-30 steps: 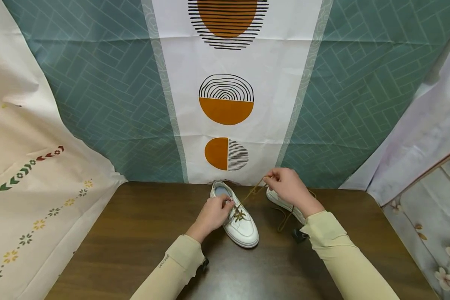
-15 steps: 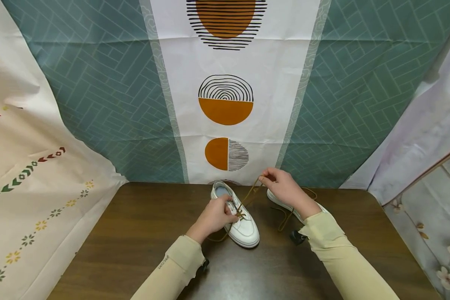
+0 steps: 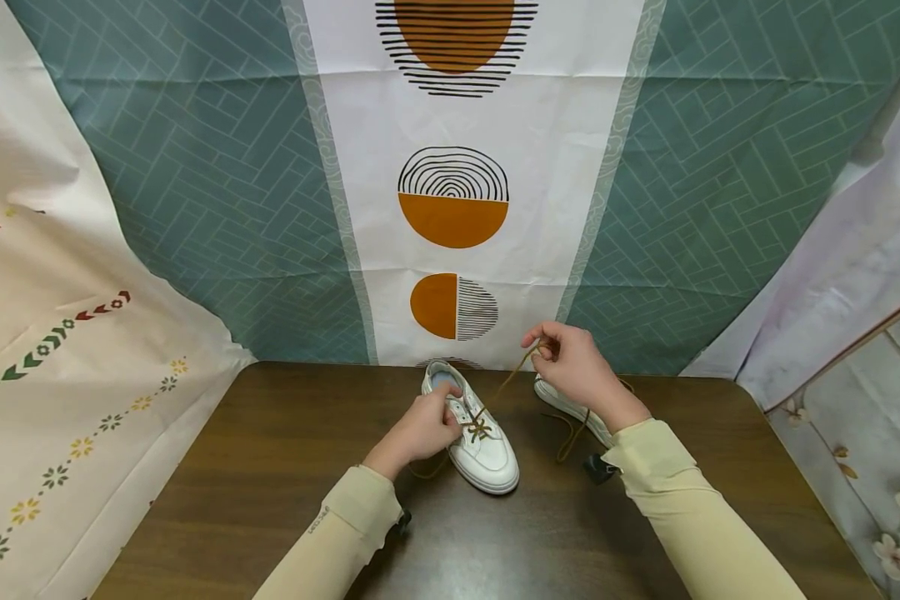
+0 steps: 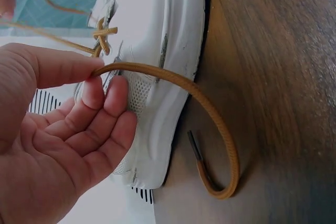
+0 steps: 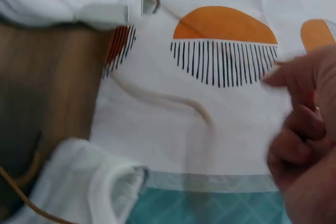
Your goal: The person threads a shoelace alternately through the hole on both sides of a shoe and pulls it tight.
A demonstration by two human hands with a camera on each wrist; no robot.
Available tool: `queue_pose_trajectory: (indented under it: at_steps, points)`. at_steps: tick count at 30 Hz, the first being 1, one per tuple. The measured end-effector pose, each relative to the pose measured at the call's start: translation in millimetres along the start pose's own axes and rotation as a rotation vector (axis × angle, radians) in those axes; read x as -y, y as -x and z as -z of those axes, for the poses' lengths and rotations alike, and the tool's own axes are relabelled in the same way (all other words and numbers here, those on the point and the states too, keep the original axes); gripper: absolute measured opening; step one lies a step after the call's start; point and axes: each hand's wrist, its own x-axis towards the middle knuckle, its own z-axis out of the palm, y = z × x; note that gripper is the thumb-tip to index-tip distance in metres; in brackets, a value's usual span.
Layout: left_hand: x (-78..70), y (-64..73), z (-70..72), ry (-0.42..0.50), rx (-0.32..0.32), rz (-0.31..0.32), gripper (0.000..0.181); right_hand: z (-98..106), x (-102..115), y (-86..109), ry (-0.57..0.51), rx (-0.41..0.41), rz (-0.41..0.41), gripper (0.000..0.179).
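A white shoe (image 3: 487,468) stands on the table with its toe toward me, a brown shoelace (image 3: 512,381) crossing its lower eyelets. My left hand (image 3: 423,425) is at the shoe's left side. In the left wrist view its thumb and index finger pinch one part of the shoelace (image 4: 212,109), whose free end curves down beside the sole to a dark tip. My right hand (image 3: 579,371), raised to the right, pinches the other stretch, which slants up from the eyelets. The right wrist view shows that hand (image 5: 310,129) blurred.
A second white shoe (image 3: 558,402) lies partly hidden behind my right forearm, its brown lace (image 3: 567,442) loose on the wooden table (image 3: 307,492). A patterned cloth (image 3: 450,108) hangs at the table's back edge; pale curtains hang on both sides.
My left hand has shifted from the shoe's tongue to its left side, and a lace length now hangs below it. My right hand moved slightly left, then back right and up with the lace.
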Motion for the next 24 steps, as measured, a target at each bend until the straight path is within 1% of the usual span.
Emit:
queue_pose_trajectory:
  at_steps: [2,3,5,8,10,11,14,15,17,18,20,22,23,24]
  points:
    - [0.3,-0.1,0.2,-0.004,-0.016,-0.002,0.041,3.9,2.7,0.1,0.071,-0.095,0.035,0.025]
    - [0.3,-0.1,0.4,-0.003,-0.021,-0.001,0.041,5.5,4.1,0.1,0.089,-0.133,0.045,0.024]
    - [-0.6,0.2,1.1,0.007,-0.024,0.005,0.04,8.5,6.0,-0.2,0.098,-0.164,0.035,0.02]
    - [-1.8,0.8,2.1,0.023,-0.022,0.012,0.039,10.3,4.3,-0.3,0.084,-0.14,-0.024,0.015]
    - [-1.8,1.2,2.3,0.023,-0.022,0.007,0.036,8.2,-1.4,0.1,0.088,-0.101,-0.069,0.021]
    - [-1.7,1.7,2.4,0.021,-0.019,0.003,0.032,6.1,-4.7,0.3,0.101,-0.093,-0.082,0.026]
    - [-1.0,2.2,2.0,0.018,-0.009,-0.018,0.02,-4.4,-14.6,3.0,0.185,-0.113,-0.118,0.035]
    - [-1.2,2.4,2.0,0.014,-0.005,-0.024,0.016,-8.8,-16.8,4.2,0.211,-0.121,-0.123,0.034]
    - [-1.6,2.5,2.0,0.007,0.004,-0.041,0.011,-18.7,-18.7,8.0,0.243,-0.117,-0.12,0.025]
    - [-1.7,2.4,2.0,-0.004,0.006,-0.054,0.011,-24.5,-19.0,10.3,0.251,-0.094,-0.11,0.019]
    - [-1.6,2.0,1.2,-0.035,0.006,-0.092,0.011,-37.1,-19.3,15.6,0.236,0.016,-0.077,0.007]
    - [-1.7,1.2,0.4,-0.074,0.003,-0.143,0.014,-50.4,-19.6,21.4,0.208,0.155,-0.037,0.005]
    - [-1.8,0.6,-0.1,-0.098,0.001,-0.17,0.015,-56.8,-20.0,24.0,0.204,0.215,-0.02,0.005]
    - [-2.0,0.1,-0.6,-0.118,-0.001,-0.195,0.016,-62.7,-20.0,26.3,0.206,0.258,-0.008,0.004]
